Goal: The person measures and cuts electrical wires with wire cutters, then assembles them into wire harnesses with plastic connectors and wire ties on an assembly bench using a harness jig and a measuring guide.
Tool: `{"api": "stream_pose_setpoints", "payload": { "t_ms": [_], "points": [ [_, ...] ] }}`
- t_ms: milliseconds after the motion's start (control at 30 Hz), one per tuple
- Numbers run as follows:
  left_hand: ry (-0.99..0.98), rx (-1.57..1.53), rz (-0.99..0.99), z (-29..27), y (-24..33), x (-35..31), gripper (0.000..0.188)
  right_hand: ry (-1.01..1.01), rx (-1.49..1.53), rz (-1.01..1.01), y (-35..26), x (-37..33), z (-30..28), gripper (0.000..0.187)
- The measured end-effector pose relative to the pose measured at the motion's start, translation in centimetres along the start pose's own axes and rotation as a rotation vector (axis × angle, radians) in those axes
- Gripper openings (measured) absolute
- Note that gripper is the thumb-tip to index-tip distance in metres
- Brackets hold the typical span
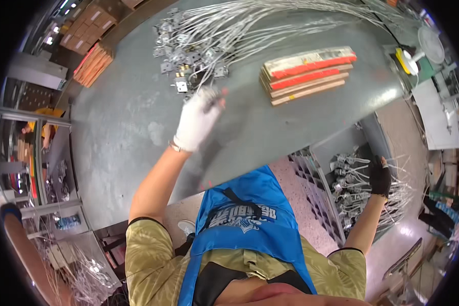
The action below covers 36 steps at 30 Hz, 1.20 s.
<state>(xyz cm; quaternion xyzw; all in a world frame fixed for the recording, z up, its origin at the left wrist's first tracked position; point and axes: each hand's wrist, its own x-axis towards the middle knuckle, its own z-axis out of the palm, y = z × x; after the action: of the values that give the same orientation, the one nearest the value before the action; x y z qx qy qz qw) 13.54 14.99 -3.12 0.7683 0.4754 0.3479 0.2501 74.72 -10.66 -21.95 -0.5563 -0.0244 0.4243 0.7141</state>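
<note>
Grey workbench (127, 127) filling the middle of a workshop, floor and crates lower right.

Nearest: blue apron (245, 224) over a patterned short-sleeved shirt, forearms rising from the lower edge.

Right hand (380, 176), in a dark fingerless glove, down beside the bench over a crate of wired metal fittings (349, 186); fingers curled onto the fittings and their wires, grip itself not clear enough to tell.

Left hand (199, 117), in a white glove, stretched across the bench, fingers loosely spread and reaching the near edge of a heap of metal brackets (181, 56); touching or just short, cannot tell, nothing clearly clasped.

Beyond: long silvery wires (270, 18) fanning from the brackets toward the far right.

Right of the heap, well apart: stack of flat boards with red edges (308, 74).

Farthest: cardboard boxes (89, 28) at top left, small white fan (431, 46) at right.
</note>
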Motion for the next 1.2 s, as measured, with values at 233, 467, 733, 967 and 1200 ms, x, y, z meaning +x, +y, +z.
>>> {"api": "stream_pose_setpoints", "payload": {
  "t_ms": [233,467,733,967,1200],
  "points": [
    [0.096,0.823,0.204,0.2,-5.5,8.7,0.030,-0.249,-0.115,-0.042,-1.8,-4.6,13.5,0.051],
    [0.143,0.591,0.187,-5.4,-2.5,6.6,0.031,-0.413,-0.280,-0.053,0.2,-12.9,26.0,0.041],
    [0.020,0.387,-0.079,-16.0,4.6,-9.9,0.020,-0.939,0.002,0.585,9.8,-19.2,46.9,0.058],
    [0.162,0.606,-0.306,-21.8,1.4,-25.0,0.036,-0.583,0.194,0.608,11.1,-16.9,60.1,0.015],
    [0.740,0.806,-0.495,-28.3,-13.4,-33.2,0.035,-0.791,0.171,0.366,6.1,-23.1,56.9,0.019]
  ]
}}
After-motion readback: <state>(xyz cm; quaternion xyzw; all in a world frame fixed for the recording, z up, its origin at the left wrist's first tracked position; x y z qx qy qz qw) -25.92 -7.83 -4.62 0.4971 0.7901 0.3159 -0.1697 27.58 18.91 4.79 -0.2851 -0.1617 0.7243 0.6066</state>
